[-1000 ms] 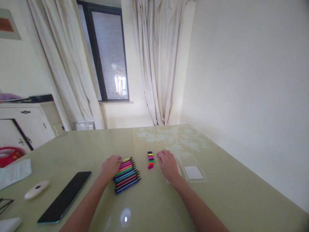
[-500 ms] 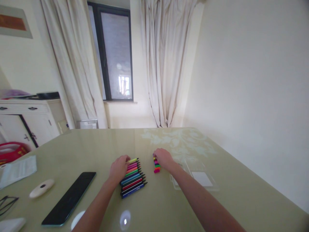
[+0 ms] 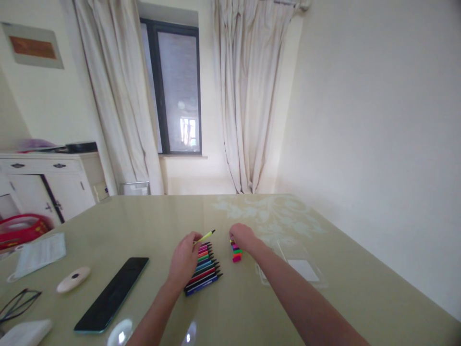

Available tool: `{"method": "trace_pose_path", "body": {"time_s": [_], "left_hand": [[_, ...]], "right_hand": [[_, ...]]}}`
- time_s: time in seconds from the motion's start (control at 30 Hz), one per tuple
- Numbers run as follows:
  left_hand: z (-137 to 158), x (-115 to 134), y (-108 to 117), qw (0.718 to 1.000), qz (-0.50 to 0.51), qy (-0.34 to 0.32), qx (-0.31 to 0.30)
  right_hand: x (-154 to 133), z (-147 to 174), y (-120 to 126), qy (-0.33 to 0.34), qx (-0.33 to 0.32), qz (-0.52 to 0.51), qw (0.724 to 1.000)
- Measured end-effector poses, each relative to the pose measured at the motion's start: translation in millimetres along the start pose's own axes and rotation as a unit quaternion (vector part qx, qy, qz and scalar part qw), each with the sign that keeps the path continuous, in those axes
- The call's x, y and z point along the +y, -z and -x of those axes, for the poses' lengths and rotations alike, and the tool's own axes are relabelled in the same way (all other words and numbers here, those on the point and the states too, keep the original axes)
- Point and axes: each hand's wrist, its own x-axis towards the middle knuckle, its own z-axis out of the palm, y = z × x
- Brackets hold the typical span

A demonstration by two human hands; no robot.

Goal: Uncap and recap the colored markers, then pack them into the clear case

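My left hand (image 3: pixel 187 254) is closed on a yellow felt-tip pen (image 3: pixel 207 236), which points up to the right with its dark tip uncapped. Below that hand lies a row of uncapped felt-tip pens (image 3: pixel 205 274) in several colours, side by side, tips to the right; the hand covers part of their left ends. My right hand (image 3: pixel 243 236) is pinched at the far end of a short column of coloured pen caps (image 3: pixel 236 251). Its fingertips are turned away, so what they hold is hidden.
Clear plastic cases (image 3: pixel 309 270) lie beneath and beside my right forearm. To the left are a phone (image 3: pixel 111 295), a white oval object (image 3: pixel 74 279), eyeglasses (image 3: pixel 21 305) and a face mask (image 3: pixel 41 254). The glossy table (image 3: pixel 252 312) meets the wall at right.
My left hand has raised the yellow pen off the row and tilted it upward. My right hand stays by the caps. The view has shifted slightly.
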Motion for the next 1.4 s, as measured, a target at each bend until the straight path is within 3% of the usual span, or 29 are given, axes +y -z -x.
{"method": "trace_pose_path", "body": {"time_s": [0.2, 0.33, 0.6, 0.73, 0.77, 0.87, 1.03, 1.13, 1.27, 1.4], "left_hand": [[35, 13, -11, 0.987, 0.16, -0.01, 0.031], [52, 18, -22, 0.975, 0.213, -0.019, 0.066], [62, 22, -22, 0.976, 0.206, 0.0, 0.07], [62, 18, -18, 0.981, 0.176, -0.022, 0.073], [63, 18, -18, 0.983, 0.168, -0.029, 0.07], [68, 21, -20, 0.986, 0.149, -0.058, 0.04], [80, 35, -26, 0.983, 0.134, -0.129, -0.003], [84, 40, -28, 0.98, 0.133, -0.147, -0.024], [84, 39, -31, 0.979, 0.143, -0.142, -0.032], [84, 36, -33, 0.979, 0.168, -0.111, -0.047]], "right_hand": [[-3, -4, 1, 0.013, -0.01, 0.023, 1.0], [-5, -5, -2, 0.025, -0.008, 0.024, 0.999], [-8, -7, 1, 0.039, 0.04, -0.041, 0.998], [1, 24, 3, 0.057, 0.113, -0.112, 0.986], [4, 38, 0, 0.061, 0.13, -0.143, 0.979], [17, 86, -18, 0.089, 0.228, -0.374, 0.894], [34, 135, -41, 0.06, 0.257, -0.515, 0.815], [35, 137, -39, 0.063, 0.26, -0.539, 0.799], [28, 136, -32, 0.097, 0.242, -0.533, 0.805], [23, 139, -32, 0.077, 0.244, -0.532, 0.807]]}}
